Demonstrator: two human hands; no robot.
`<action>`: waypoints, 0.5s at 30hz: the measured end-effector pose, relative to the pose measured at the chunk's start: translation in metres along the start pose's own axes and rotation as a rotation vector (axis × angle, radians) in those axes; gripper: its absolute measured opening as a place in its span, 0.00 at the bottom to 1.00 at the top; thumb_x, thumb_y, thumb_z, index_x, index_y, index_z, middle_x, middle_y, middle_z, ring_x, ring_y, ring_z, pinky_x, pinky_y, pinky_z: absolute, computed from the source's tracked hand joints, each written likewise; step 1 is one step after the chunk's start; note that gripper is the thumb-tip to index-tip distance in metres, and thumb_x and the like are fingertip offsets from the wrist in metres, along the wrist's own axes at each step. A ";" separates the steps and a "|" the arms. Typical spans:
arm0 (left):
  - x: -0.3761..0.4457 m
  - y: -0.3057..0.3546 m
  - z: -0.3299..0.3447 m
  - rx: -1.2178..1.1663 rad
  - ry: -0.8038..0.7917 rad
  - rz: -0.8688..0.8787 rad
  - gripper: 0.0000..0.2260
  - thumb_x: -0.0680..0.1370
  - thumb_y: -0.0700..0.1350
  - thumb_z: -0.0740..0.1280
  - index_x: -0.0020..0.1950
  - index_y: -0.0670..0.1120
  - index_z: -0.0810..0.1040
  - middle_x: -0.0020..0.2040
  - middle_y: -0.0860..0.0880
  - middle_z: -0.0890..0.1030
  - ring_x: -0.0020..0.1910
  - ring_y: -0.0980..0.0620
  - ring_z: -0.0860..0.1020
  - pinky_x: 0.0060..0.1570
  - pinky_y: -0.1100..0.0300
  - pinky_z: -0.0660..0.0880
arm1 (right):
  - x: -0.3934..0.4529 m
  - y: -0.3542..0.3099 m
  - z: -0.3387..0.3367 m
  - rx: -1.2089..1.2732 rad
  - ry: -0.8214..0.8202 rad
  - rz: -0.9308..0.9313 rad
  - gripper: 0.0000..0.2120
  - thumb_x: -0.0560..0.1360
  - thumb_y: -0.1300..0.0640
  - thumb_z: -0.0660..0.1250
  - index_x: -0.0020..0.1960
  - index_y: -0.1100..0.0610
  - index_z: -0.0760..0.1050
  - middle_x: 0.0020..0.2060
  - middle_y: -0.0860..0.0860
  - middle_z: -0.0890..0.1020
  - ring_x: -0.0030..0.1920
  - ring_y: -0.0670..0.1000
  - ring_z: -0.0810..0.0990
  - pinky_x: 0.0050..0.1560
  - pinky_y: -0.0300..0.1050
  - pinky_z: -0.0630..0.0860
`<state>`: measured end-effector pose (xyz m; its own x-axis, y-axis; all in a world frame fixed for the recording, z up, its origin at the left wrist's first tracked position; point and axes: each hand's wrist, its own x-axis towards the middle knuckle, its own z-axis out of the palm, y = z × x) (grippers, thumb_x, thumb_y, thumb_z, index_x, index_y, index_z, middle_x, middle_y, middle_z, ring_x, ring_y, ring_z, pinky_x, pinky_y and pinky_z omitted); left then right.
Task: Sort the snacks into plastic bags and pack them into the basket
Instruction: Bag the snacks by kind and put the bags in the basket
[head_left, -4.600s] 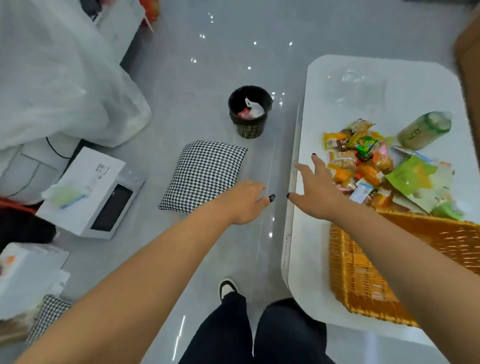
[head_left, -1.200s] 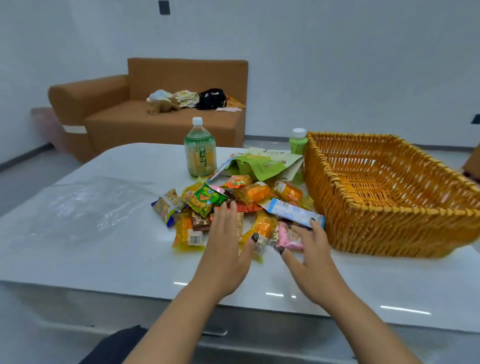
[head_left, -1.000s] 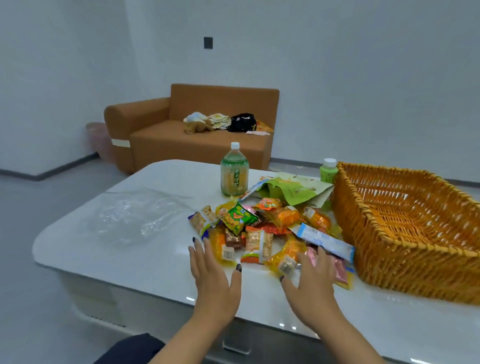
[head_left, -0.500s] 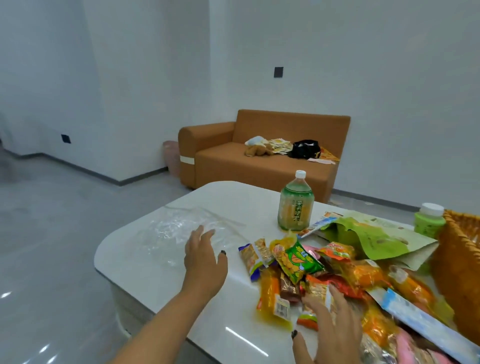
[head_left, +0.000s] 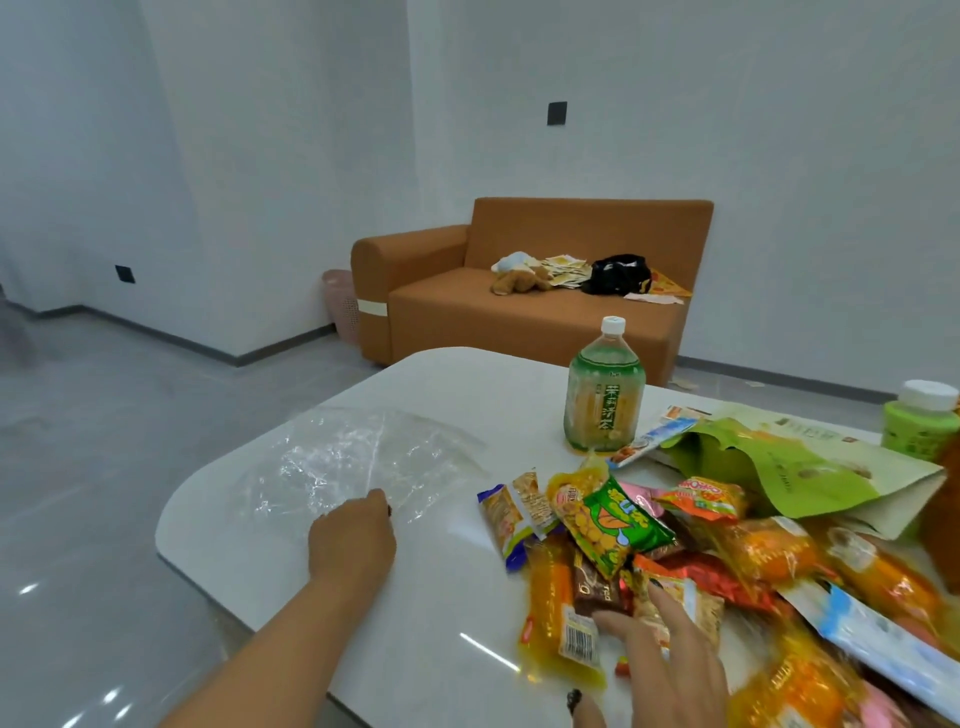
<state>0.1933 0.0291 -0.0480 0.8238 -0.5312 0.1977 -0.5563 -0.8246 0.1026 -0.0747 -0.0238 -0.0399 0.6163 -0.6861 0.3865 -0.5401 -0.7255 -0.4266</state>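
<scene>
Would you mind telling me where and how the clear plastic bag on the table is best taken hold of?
Pinch the clear plastic bag at its near edge, coming from the person's side, where the left hand already meets it. It lies flat and crinkled on the table, so a raised edge wrinkle probably gives the easiest purchase.
</scene>
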 end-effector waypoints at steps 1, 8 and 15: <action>0.001 0.001 -0.004 -0.039 0.023 -0.008 0.06 0.82 0.42 0.55 0.49 0.49 0.70 0.34 0.52 0.67 0.38 0.47 0.72 0.37 0.57 0.65 | 0.004 0.006 0.005 -0.001 0.087 -0.002 0.25 0.51 0.44 0.65 0.47 0.43 0.67 0.55 0.54 0.71 0.38 0.68 0.82 0.33 0.60 0.79; -0.018 0.016 -0.050 -0.620 0.392 0.120 0.08 0.81 0.40 0.62 0.55 0.43 0.81 0.51 0.45 0.84 0.54 0.43 0.79 0.55 0.53 0.74 | -0.001 0.005 -0.013 -0.044 0.004 0.058 0.27 0.49 0.42 0.64 0.48 0.43 0.67 0.53 0.55 0.74 0.36 0.65 0.83 0.27 0.53 0.79; -0.088 0.048 -0.080 -0.871 0.430 0.563 0.17 0.77 0.38 0.69 0.58 0.59 0.78 0.66 0.58 0.74 0.70 0.62 0.68 0.65 0.76 0.60 | -0.018 0.026 -0.076 0.295 0.065 0.099 0.21 0.73 0.59 0.68 0.52 0.35 0.64 0.65 0.43 0.65 0.67 0.47 0.66 0.65 0.45 0.66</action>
<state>0.0855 0.0518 0.0178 0.4187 -0.5354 0.7335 -0.8624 0.0186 0.5059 -0.1439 -0.0341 0.0044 0.5262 -0.7616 0.3783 -0.4008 -0.6144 -0.6796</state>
